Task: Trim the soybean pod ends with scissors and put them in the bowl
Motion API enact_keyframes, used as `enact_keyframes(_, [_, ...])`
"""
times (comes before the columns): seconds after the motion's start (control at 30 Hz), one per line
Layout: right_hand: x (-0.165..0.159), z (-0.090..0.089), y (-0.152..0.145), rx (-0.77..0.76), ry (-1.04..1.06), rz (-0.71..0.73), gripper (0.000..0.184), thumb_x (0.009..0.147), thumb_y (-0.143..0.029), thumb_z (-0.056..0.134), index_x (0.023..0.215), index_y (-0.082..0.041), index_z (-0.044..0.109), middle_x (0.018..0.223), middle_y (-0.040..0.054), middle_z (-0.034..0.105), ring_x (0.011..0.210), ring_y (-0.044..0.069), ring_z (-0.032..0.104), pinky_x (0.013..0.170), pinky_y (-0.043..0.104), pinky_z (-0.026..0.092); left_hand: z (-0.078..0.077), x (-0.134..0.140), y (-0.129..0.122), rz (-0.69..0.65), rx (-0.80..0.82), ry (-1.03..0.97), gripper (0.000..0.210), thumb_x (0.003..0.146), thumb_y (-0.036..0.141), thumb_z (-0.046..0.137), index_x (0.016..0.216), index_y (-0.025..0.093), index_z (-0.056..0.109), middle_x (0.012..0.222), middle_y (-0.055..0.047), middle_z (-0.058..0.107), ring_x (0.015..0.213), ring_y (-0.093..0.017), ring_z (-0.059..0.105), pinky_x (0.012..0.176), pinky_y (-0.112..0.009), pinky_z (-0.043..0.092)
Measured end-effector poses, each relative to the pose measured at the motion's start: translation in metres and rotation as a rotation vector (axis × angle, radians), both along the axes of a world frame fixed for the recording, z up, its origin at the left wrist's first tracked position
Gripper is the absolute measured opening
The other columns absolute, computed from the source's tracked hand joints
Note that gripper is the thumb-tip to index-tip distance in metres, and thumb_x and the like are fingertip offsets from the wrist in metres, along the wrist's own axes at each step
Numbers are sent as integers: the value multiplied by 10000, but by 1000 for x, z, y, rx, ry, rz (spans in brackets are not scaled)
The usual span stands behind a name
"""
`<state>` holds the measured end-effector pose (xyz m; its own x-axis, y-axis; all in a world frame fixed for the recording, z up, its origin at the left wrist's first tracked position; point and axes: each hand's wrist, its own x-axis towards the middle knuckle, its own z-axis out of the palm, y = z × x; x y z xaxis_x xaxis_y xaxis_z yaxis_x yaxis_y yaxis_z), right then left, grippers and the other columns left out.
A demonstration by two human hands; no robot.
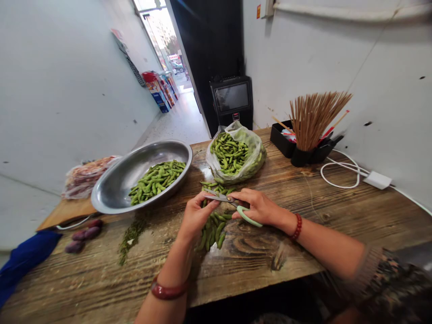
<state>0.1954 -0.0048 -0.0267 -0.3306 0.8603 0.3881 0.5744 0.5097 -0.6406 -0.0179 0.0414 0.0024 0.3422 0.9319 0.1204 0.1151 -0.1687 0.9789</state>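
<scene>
Scissors with pale green handles [249, 216] are in my right hand [258, 207], their blades partly apart and reaching to the fingertips of my left hand [195, 215]. My left hand is closed in a pinch, a bit of green edamame pod showing between thumb and fingers, mostly hidden. Loose edamame pods [212, 231] lie on the table beneath both hands. Just beyond them, a clear plastic bag [258, 155] stands full of edamame pods [229, 155]. To the left, a steel basin [114, 180] holds a heap of cut pods [157, 180].
Small green trimmings [131, 236] lie on the wooden table [135, 288] near several purple-red tubers [84, 234]. A bagged bundle [87, 175] and a blue cloth [27, 258] are at left. Wooden sticks [312, 119] in a black holder, a black box [282, 139] and a white cable [340, 185] stand right.
</scene>
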Motion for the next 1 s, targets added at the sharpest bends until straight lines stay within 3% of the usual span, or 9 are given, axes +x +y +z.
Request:
enact_keyframes(0.13, [0,-3,2,-7,49,-25,516,747,-380,747,1204,-184,609,867,45,618,721,149,563,672,263,461,1,0,0,61,-63,9,138,702,248,737,786,152,682,715,-1,622,641,-108,504,615,-213,380])
enact_keyframes(0.3, [0,-8,8,-17,144,-110,508,732,-393,756,1167,-162,631,849,47,633,707,149,561,664,264,466,4,0,0,54,-242,-195,221,729,312,713,767,171,547,582,51,532,429,-39,346,425,-169,225])
enact_keyframes(0.53, [-2,-2,4,-13,89,-80,581,715,-371,770,1228,-168,586,845,35,601,713,152,552,664,272,469,7,-1,-1,14,-322,-288,276,729,309,718,931,141,635,723,-15,623,457,-29,377,395,-151,177])
enact_keyframes(0.77, [-2,-2,1,27,46,-47,579,748,-366,744,1264,-195,547,899,44,598,753,158,566,707,287,482,6,2,-4,-10,-325,-277,261,689,304,754,887,161,662,675,2,637,448,-36,376,414,-167,213])
enact_keyframes(1.0, [-2,0,0,64,21,-27,568,755,-369,737,1255,-174,550,924,59,599,775,168,569,715,298,483,5,6,-7,-70,-247,-169,233,748,292,704,905,127,658,703,-35,680,457,-47,373,442,-185,257])
